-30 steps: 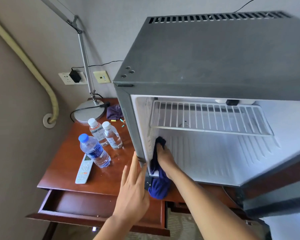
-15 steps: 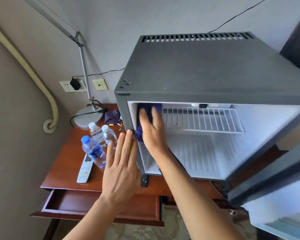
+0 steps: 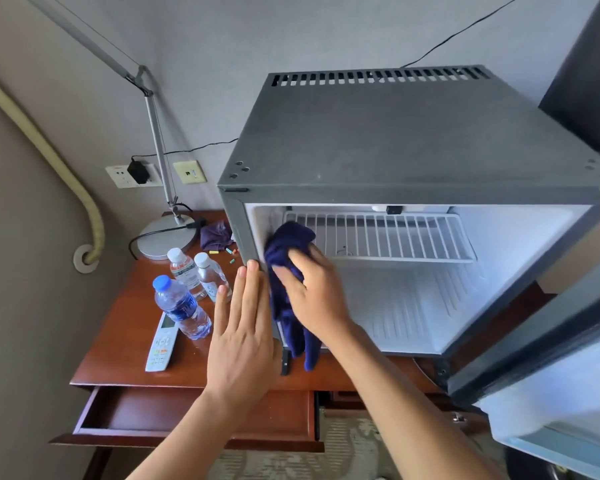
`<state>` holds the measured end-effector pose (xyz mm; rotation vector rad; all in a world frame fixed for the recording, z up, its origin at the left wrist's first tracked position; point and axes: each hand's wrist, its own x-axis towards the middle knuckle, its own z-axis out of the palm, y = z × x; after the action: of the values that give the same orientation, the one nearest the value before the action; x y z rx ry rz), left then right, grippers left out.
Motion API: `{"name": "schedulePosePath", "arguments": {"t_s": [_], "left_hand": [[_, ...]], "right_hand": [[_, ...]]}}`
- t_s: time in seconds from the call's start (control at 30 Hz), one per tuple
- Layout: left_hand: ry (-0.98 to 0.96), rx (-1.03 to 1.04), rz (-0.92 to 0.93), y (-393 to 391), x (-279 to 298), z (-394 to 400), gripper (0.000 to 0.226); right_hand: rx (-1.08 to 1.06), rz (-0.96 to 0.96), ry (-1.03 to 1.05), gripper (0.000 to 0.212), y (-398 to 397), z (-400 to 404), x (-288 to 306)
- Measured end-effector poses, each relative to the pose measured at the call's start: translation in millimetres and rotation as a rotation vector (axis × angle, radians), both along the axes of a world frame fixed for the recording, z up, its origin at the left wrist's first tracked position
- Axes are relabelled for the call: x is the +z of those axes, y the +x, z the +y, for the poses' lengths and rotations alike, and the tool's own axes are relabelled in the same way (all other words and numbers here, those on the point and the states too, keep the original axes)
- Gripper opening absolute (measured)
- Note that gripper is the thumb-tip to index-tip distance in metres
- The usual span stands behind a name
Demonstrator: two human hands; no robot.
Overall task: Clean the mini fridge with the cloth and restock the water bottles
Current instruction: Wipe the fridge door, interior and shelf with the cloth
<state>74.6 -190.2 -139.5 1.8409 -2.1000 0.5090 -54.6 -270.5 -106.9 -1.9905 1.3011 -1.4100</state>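
Wiping step, judging by the layout: right hand (image 3: 317, 296) has the dark blue cloth (image 3: 286, 258) against the left inner wall of the mini fridge (image 3: 395, 133), near the front edge, just below the end of the wire shelf (image 3: 378, 237). To do it well, I'd keep the palm flat so the cloth stays spread, work top to bottom, and gather the loose tail hanging under the palm before it drags past the door sill. Right fingers (image 3: 303, 268) are lightly curled over the cloth, pinning it to the wall; whether the thumb clamps it I can't tell. Left hand (image 3: 243, 337) is flat, fingers straight and together, fingertips at the outer front frame just left of the cloth, holding nothing, likely bracing the cabinet. Water bottles (image 3: 187, 289), three of them, stand on the desk (image 3: 125, 323) left of the left fingers, beside a remote (image 3: 161, 342); restock not started.
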Motion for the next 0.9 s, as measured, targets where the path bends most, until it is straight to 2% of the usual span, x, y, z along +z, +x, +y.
{"name": "schedulePosePath", "arguments": {"t_s": [0.07, 0.13, 0.23, 0.33, 0.4, 0.47, 0.57, 0.67, 0.77, 0.9], "left_hand": [[-0.037, 0.008, 0.062, -7.6, -0.7, 3.4, 0.088], [-0.045, -0.044, 0.115, -19.1, -2.6, 4.2, 0.089], [-0.033, -0.172, 0.133, -43.3, -0.6, -6.7, 0.091], [0.022, -0.187, 0.183, -61.5, 11.4, -34.1, 0.092], [0.043, -0.211, 0.263, -68.4, 18.8, -51.9, 0.089], [0.025, -0.327, 0.319, -76.1, 24.7, -67.1, 0.085], [-0.039, -0.481, 0.294, -97.6, 31.6, -88.6, 0.096], [-0.017, -0.496, 0.199, -112.5, 25.0, -108.2, 0.099], [0.001, -0.385, 0.166, -107.6, 20.0, -126.6, 0.079], [-0.014, -0.274, 0.067, -90.7, 20.4, -129.4, 0.062]], "right_hand": [[-0.09, 0.159, -0.091, 0.027, -29.2, -2.7, -5.8], [-0.307, 0.173, -0.107, 0.037, -59.9, -7.9, -5.3], [-0.514, 0.18, -0.09, 0.027, -78.6, -32.3, -2.4], [-0.366, 0.431, -0.113, 0.019, -54.0, -55.8, 5.2], [-0.165, 0.528, -0.049, 0.035, -46.9, -62.4, 12.0], [0.035, 0.426, 0.127, 0.041, -58.8, -60.3, 25.8], [0.192, 0.195, 0.305, 0.04, -90.6, -53.7, 31.9], [0.116, -0.043, 0.428, 0.045, -116.0, -42.9, 27.7], [-0.052, 0.039, 0.366, 0.063, -130.6, -16.8, 5.8], [-0.237, 0.081, 0.192, 0.062, -126.7, 41.3, -30.0]]}}
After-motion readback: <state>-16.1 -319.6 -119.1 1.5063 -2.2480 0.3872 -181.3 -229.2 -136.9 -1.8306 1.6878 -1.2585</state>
